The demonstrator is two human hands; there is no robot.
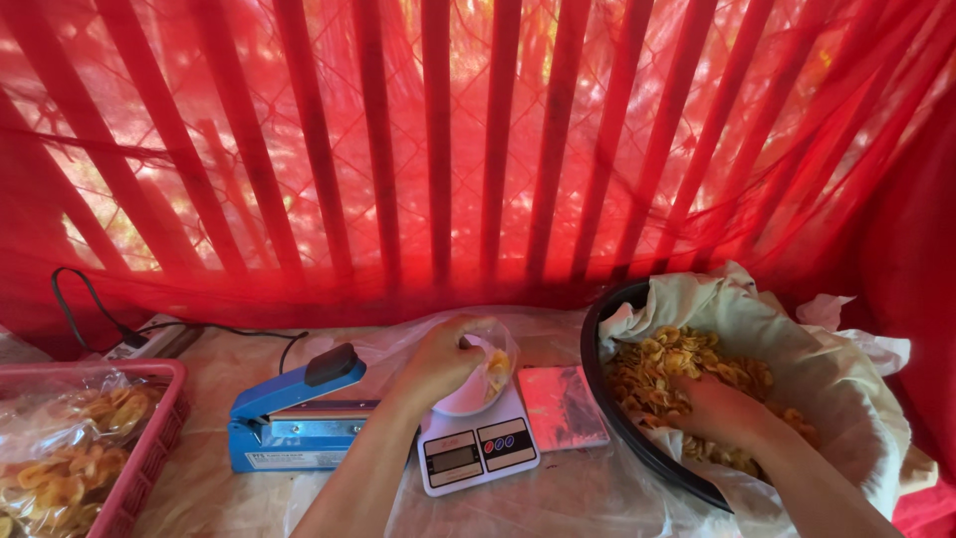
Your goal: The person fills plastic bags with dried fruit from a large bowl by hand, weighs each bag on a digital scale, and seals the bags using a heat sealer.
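My left hand [435,363] grips the rim of a small clear plastic bag [495,356] that holds a few yellow chips. The bag rests on a white bowl [468,401] sitting on a white kitchen scale [478,451]. My right hand [719,409] is palm down in a heap of yellow chips [669,369]. The chips fill a black basin [605,395] lined with pale cloth [767,329] at the right. Whether the right hand's fingers hold chips is hidden.
A blue bag sealer [294,413] with a black cable stands left of the scale. A red basket [149,448] with packed chip bags [60,468] sits at the far left. A flat pink square [561,406] lies between scale and basin. Red netting [478,149] hangs behind.
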